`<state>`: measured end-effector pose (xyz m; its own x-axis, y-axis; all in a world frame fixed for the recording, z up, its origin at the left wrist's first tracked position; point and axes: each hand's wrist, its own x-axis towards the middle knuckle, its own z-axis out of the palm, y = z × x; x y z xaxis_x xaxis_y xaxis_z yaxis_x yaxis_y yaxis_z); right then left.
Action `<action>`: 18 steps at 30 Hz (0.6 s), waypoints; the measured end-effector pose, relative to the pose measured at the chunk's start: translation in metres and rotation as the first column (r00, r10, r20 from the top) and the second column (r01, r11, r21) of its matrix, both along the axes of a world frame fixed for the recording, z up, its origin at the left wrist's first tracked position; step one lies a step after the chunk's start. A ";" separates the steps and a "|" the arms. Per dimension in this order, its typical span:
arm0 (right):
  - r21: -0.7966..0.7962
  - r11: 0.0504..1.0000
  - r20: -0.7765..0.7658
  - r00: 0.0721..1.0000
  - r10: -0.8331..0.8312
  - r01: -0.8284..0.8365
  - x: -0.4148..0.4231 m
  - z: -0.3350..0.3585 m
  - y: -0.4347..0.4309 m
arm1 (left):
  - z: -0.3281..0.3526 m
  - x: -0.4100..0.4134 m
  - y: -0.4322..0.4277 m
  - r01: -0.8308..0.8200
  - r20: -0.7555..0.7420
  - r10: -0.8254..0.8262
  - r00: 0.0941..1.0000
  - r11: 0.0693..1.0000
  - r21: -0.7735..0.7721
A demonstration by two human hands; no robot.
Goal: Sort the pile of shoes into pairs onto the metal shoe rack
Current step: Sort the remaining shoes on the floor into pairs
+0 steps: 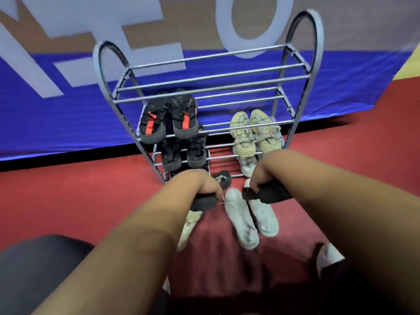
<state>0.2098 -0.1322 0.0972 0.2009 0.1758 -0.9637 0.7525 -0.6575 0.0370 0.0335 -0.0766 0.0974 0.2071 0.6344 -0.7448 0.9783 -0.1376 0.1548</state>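
Observation:
The metal shoe rack (213, 76) stands on the red floor against a blue banner. A black pair with orange patches (169, 120) and a pale yellow pair (252, 130) sit on a middle shelf. A dark pair (184, 153) lies one shelf lower, and a white shoe (247, 164) shows low on the right. My left hand (202, 181) grips a black shoe (203, 202) just in front of the rack's foot. My right hand (261, 173) grips another black shoe (270, 193) above two white shoes (250, 217) lying on the floor.
A pale yellow shoe (188, 226) lies on the floor under my left forearm. Another black shoe (222, 178) rests at the rack's base between my hands. A white shoe (327, 255) pokes out beneath my right forearm. The rack's top shelf holds nothing. A dark shape (34, 264) fills the lower left.

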 end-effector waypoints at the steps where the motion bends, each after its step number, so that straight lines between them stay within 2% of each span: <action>1: 0.068 0.992 -0.025 0.994 -0.108 0.110 0.001 0.017 0.002 | 0.015 0.002 0.002 0.017 0.024 -0.018 1.000 0.999 0.045; 2: 0.179 0.970 -0.014 0.986 -0.164 0.164 0.001 0.036 0.005 | 0.031 0.003 0.004 0.036 0.047 -0.040 0.998 0.995 0.088; 3: 0.346 0.930 0.054 0.987 -0.149 0.122 0.002 0.056 0.003 | 0.047 0.005 0.008 0.057 0.067 -0.066 0.996 0.991 0.122; 5: 0.606 0.779 0.304 0.952 -0.039 -0.161 0.009 0.089 0.002 | 0.082 0.007 0.016 0.076 0.103 -0.096 0.990 0.981 0.181; 7: 0.686 0.678 0.412 0.909 -0.064 -0.263 0.020 0.109 0.002 | 0.111 0.008 0.025 0.055 0.160 -0.092 0.983 0.973 0.224; 9: 0.746 0.621 0.403 0.905 -0.138 -0.238 0.033 0.119 0.004 | 0.132 0.008 0.032 0.027 0.219 -0.087 0.972 0.964 0.264; 12: 0.857 0.501 0.301 0.904 -0.304 -0.116 0.051 0.120 0.006 | 0.137 0.013 0.039 -0.025 0.290 -0.076 0.954 0.945 0.328; 18: 0.967 0.233 0.044 0.830 -0.556 0.105 0.081 0.083 0.029 | 0.084 0.048 0.052 -0.096 0.374 -0.117 0.920 0.859 0.504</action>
<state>0.2910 -0.1029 0.1804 0.7134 0.6978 -0.0643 0.5348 -0.6015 -0.5934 0.0812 -0.0245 0.1811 0.4127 0.8923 -0.1830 0.8544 -0.3096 0.4172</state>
